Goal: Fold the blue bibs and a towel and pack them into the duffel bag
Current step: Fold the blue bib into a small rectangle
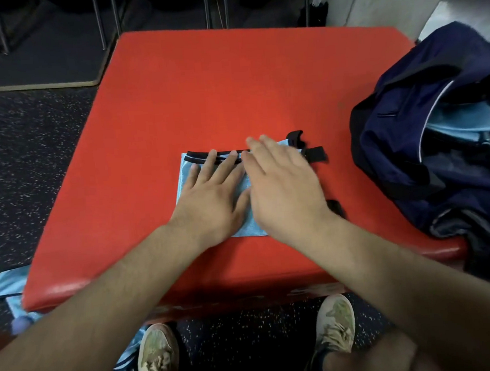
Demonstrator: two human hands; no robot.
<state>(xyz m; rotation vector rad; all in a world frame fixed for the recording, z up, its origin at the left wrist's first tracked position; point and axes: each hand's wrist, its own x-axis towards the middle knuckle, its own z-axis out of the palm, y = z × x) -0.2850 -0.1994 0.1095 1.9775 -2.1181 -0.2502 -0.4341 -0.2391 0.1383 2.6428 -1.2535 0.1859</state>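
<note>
our left hand and right hand lie spread flat on the folded blue bib at the red surface centre, thin, limp and likely slippery, best pinched along its black-trimmed 12 o'clock edge, duffel bag at 3 o'clock.

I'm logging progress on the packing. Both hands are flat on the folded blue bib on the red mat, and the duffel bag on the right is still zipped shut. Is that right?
Not quite: the navy duffel bag is open, not zipped shut; the head view shows light blue fabric inside its mouth. The rest holds: the left hand and right hand lie flat on the folded blue bib on the red mat.
</note>
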